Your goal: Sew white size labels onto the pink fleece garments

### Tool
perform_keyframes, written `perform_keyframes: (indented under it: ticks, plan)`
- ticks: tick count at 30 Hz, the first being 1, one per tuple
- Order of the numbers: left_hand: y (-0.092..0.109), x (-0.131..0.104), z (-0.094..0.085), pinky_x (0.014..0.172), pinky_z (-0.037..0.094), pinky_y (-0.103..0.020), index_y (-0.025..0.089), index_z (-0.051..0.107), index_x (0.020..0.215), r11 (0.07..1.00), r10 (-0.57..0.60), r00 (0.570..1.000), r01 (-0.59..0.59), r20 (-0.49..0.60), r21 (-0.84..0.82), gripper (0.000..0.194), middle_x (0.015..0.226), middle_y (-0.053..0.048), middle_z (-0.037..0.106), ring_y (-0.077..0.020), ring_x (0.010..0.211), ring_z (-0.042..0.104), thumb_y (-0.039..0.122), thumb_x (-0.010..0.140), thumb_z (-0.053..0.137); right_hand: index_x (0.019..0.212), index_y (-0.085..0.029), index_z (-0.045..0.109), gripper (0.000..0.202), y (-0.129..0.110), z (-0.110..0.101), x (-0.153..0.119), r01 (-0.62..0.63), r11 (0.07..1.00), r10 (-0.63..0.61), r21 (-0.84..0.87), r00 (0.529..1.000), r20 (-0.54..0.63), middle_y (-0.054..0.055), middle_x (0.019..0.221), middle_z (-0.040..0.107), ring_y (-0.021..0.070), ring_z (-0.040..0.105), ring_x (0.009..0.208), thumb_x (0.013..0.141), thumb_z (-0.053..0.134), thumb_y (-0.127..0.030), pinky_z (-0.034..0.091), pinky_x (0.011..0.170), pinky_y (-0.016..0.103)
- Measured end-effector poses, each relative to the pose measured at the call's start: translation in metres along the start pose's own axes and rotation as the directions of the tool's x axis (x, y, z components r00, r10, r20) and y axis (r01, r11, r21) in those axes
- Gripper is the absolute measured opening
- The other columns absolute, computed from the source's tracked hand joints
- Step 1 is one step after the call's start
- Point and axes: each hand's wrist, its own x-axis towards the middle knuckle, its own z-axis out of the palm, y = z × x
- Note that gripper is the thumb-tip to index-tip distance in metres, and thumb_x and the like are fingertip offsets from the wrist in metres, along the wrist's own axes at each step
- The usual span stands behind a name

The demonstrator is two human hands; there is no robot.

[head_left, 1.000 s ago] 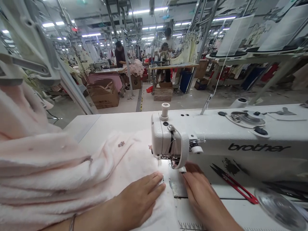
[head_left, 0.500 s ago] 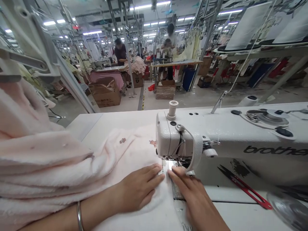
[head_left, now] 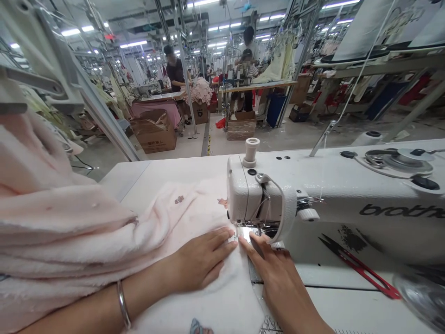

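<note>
Pale pink plush fabric (head_left: pixel 208 222) with small printed figures lies under the head of a white sewing machine (head_left: pixel 257 190). My left hand (head_left: pixel 205 260) rests flat on the fabric, fingers stretched toward the needle area, where a small white label-like piece shows at the fingertips. On the other side of the fabric's edge, my right hand (head_left: pixel 278 278) has its fingers extended beside the presser foot. Its index fingertip touches the fabric's edge, and the other fingertips are partly hidden by the machine's guard. Both hands lie open, pressing rather than grasping.
Red-handled thread snips (head_left: pixel 361 266) lie on the machine bed at right, near a clear round object (head_left: pixel 422 297). Bunched fabric (head_left: pixel 62 222) fills the left side. Beyond the table (head_left: pixel 139 174) are cardboard boxes (head_left: pixel 155 132), a metal post, and people at other workstations.
The fabric has slid slightly forward, and a blue-grey printed figure now shows at the bottom. My right fingertips have shifted a little toward the left hand. The camera view has moved slightly.
</note>
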Motion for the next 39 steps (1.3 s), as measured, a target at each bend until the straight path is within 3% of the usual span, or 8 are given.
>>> perform_keyframes:
  ticks: [7,15,23,30,39]
  plan:
    - [0.000,0.002,-0.004,0.115,0.027,-0.043,0.009,0.032,0.138,1.000,-0.016,0.999,0.016,0.033,-0.002,0.048,0.141,-0.018,0.038,-0.0255,0.137,0.027,0.018,0.091,0.040,0.136,-0.026,0.042,0.076,0.008,0.007,-0.004,0.059,0.998,-0.059,-0.018,0.998,-0.028,0.002,0.137,0.044,0.0255,0.038,0.123,0.070,0.034,0.011,0.044,0.093,0.038]
    - [0.000,0.004,-0.007,0.115,0.029,-0.041,0.010,0.033,0.137,1.000,-0.023,0.999,0.023,0.036,0.000,0.047,0.142,-0.018,0.036,-0.0245,0.137,0.028,0.018,0.092,0.040,0.135,-0.032,0.042,0.081,-0.003,0.003,-0.007,-0.065,0.997,0.066,0.051,0.998,-0.012,0.003,0.138,0.040,0.0226,0.037,0.123,0.070,0.029,0.015,0.045,0.094,0.036]
    - [-0.007,0.008,-0.008,0.113,0.032,-0.039,0.014,0.038,0.134,0.999,-0.040,0.999,0.040,0.022,0.016,0.041,0.137,-0.013,0.043,-0.0221,0.132,0.035,0.021,0.094,0.037,0.134,-0.027,0.044,0.069,0.002,0.006,-0.005,-0.016,0.999,0.017,0.038,1.000,-0.025,0.010,0.131,0.044,0.0275,0.042,0.120,0.075,0.032,0.007,0.051,0.086,0.040]
    - [-0.012,0.009,-0.007,0.109,0.038,-0.039,0.019,0.038,0.134,0.998,-0.058,0.998,0.058,-0.015,-0.036,0.041,0.130,-0.009,0.048,-0.0210,0.126,0.043,0.021,0.093,0.038,0.138,-0.027,0.037,0.067,0.002,0.002,-0.010,-0.015,0.999,0.016,0.036,1.000,-0.021,0.012,0.134,0.041,0.0248,0.045,0.121,0.079,0.032,0.004,0.049,0.093,0.039]
    - [-0.010,0.010,-0.008,0.110,0.036,-0.037,0.019,0.037,0.135,0.997,-0.071,0.997,0.071,-0.031,-0.014,0.042,0.133,-0.009,0.047,-0.0198,0.127,0.040,0.020,0.093,0.036,0.132,-0.026,0.045,0.067,-0.001,0.007,-0.014,-0.013,0.998,0.017,0.063,0.998,-0.065,0.013,0.137,0.039,0.0261,0.042,0.125,0.076,0.028,0.007,0.048,0.096,0.044]
